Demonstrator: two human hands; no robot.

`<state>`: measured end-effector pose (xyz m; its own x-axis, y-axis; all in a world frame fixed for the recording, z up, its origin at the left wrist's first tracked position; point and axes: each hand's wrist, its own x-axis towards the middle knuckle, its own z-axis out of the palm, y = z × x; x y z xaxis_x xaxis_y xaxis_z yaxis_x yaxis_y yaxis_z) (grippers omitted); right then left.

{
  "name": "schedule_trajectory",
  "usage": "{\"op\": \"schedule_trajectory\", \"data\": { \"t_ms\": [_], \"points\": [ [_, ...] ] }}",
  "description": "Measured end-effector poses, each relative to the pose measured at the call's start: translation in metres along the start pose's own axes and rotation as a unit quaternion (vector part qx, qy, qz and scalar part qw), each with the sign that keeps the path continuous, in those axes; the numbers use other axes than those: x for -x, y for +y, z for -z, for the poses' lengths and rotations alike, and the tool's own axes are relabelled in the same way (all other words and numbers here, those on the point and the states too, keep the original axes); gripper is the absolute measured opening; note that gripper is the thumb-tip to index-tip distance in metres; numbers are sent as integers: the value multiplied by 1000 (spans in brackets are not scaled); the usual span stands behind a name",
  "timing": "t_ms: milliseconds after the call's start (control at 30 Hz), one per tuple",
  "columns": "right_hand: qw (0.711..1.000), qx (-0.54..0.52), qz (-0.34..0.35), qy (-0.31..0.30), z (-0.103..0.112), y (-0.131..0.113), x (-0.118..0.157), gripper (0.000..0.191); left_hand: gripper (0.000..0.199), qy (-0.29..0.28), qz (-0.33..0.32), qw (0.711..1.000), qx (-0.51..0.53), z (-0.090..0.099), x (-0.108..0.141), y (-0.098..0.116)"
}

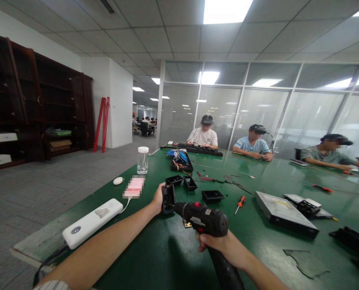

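Observation:
My left hand point(158, 198) is wrapped round the outer side of a black plastic housing point(168, 199), tilted up with its hollow side facing right. My right hand point(217, 243) grips the handle of a black power drill point(203, 218) with red buttons. The drill points left, its tip at the housing's right edge; whether it touches a screw cannot be made out. A small gold-coloured part point(187, 224) lies beneath the drill. Behind the housing are similar black frames, one point(190, 183) near it and another point(212, 195) further right.
On the green table point(143, 249) are a white power strip point(93, 222), a clear jar point(142, 161), an orange screwdriver point(240, 204), a silver drive point(285, 213) and a bundle of wires point(179, 157). Three people sit along the far side.

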<state>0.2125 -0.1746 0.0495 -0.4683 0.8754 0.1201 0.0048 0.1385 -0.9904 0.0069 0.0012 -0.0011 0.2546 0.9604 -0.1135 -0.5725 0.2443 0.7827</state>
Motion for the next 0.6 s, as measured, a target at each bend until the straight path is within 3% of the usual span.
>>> {"op": "schedule_trajectory", "data": {
  "t_ms": [600],
  "points": [
    [1000,19,-13,7,0,-1,2,31,43,-5,-2,1000,-11,4,-5,-2]
  ]
}}
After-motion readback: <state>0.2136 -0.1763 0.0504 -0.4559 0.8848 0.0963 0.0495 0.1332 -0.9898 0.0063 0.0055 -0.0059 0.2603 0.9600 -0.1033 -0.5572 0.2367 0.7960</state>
